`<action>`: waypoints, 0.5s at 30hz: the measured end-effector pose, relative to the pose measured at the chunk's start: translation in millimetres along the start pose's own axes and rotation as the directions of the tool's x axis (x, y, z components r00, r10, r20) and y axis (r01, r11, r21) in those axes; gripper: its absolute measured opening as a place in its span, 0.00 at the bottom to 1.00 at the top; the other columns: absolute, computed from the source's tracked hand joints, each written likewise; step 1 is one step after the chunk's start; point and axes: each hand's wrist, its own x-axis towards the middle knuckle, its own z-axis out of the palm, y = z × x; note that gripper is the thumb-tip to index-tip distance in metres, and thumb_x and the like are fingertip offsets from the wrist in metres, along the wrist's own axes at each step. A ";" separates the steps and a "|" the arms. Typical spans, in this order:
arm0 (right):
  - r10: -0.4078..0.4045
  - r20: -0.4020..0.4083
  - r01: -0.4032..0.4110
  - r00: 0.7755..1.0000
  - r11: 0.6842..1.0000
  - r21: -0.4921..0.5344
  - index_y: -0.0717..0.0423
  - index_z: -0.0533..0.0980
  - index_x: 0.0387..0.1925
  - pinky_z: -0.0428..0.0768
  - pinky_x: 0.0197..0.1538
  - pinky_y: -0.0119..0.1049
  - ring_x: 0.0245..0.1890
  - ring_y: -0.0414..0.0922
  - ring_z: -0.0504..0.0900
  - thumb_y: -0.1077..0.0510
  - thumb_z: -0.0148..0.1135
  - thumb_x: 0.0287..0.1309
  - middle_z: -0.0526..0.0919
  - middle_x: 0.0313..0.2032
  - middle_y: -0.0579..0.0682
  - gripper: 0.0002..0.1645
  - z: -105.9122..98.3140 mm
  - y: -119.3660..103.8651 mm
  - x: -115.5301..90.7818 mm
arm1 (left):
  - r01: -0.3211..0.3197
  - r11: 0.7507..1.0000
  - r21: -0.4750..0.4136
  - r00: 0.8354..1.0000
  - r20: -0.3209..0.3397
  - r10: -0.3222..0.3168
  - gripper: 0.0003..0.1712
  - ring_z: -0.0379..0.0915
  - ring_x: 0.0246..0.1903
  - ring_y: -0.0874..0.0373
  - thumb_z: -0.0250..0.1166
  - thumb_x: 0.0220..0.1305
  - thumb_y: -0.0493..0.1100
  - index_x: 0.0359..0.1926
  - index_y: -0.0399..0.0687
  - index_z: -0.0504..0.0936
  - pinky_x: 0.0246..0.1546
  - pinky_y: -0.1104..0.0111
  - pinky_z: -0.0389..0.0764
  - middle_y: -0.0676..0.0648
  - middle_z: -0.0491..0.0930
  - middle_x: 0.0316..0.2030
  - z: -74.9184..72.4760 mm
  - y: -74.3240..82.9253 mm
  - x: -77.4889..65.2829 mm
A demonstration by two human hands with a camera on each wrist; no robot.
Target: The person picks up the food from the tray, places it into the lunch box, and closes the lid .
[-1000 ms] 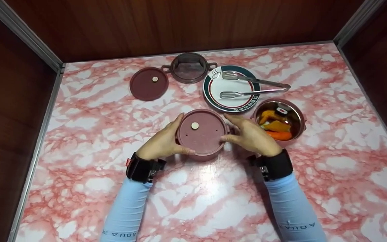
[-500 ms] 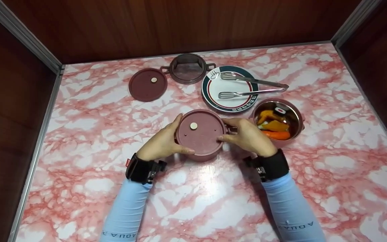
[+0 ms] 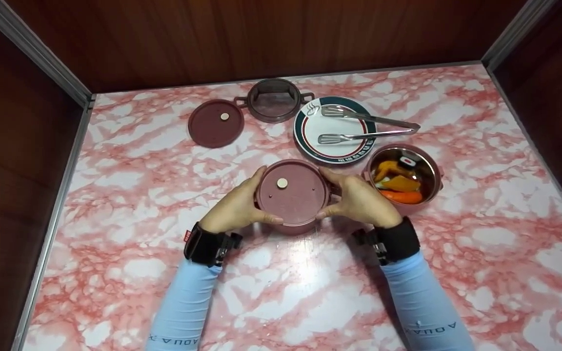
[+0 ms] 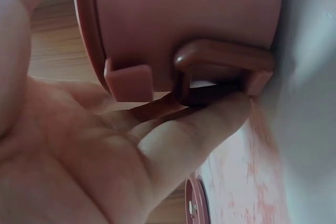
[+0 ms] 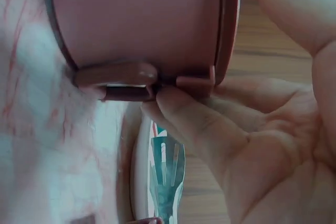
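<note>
In the middle of the table stands a dusky-pink lidded pot (image 3: 293,197), its flat lid on top with a cream round knob. My left hand (image 3: 232,207) grips its left side, thumb along the front rim. In the left wrist view, the fingers (image 4: 205,124) lie by the brown loop handle (image 4: 226,53), near a clip (image 4: 130,83) hanging from the lid. My right hand (image 3: 364,200) holds the right side, thumb at the front of the rim. The right wrist view shows fingertips (image 5: 176,100) against the clip (image 5: 194,85) beside the other handle (image 5: 118,74).
To the right stands an uncovered pink pot (image 3: 439,185) with orange and yellow food pieces inside. Behind are a plate (image 3: 310,146) bearing metal tongs (image 3: 388,132), a translucent brown lid-like piece (image 3: 273,102) with two handles, and a dark pink round lid (image 3: 212,129). Wooden walls (image 3: 281,39) enclose the table.
My right thumb has slid from the top of the lid toward the front rim, and the right fingers have shifted at the side. The left hand and the pot stay in place.
</note>
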 end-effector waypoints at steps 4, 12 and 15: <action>-0.023 -0.013 0.023 1.000 1.000 -0.011 0.60 0.62 0.72 0.79 0.54 0.40 0.43 0.44 0.81 0.46 0.81 0.40 0.76 0.61 0.59 0.60 3.9 -1.9 0.4 | -0.020 1.000 0.008 1.000 0.000 0.020 0.76 0.60 0.67 0.53 0.81 0.40 0.62 0.78 0.42 0.43 0.67 0.60 0.63 0.40 0.62 0.70 -2.4 -0.4 -0.2; -0.006 -0.030 0.006 1.000 1.000 0.001 0.60 0.61 0.73 0.77 0.56 0.40 0.50 0.46 0.80 0.47 0.79 0.44 0.74 0.63 0.61 0.58 13.7 -5.3 5.7 | 0.019 1.000 0.013 1.000 -0.003 -0.019 0.74 0.62 0.66 0.52 0.81 0.41 0.61 0.79 0.49 0.44 0.65 0.58 0.65 0.41 0.64 0.70 -11.5 -3.2 -4.5; -0.014 -0.029 0.015 0.999 1.000 0.005 0.59 0.61 0.73 0.77 0.57 0.40 0.51 0.45 0.79 0.47 0.79 0.45 0.73 0.63 0.60 0.57 15.9 -4.2 7.5 | 0.010 1.000 0.018 1.000 -0.010 -0.010 0.70 0.66 0.63 0.53 0.82 0.40 0.61 0.78 0.52 0.50 0.63 0.58 0.67 0.44 0.69 0.66 -12.1 -5.3 -5.0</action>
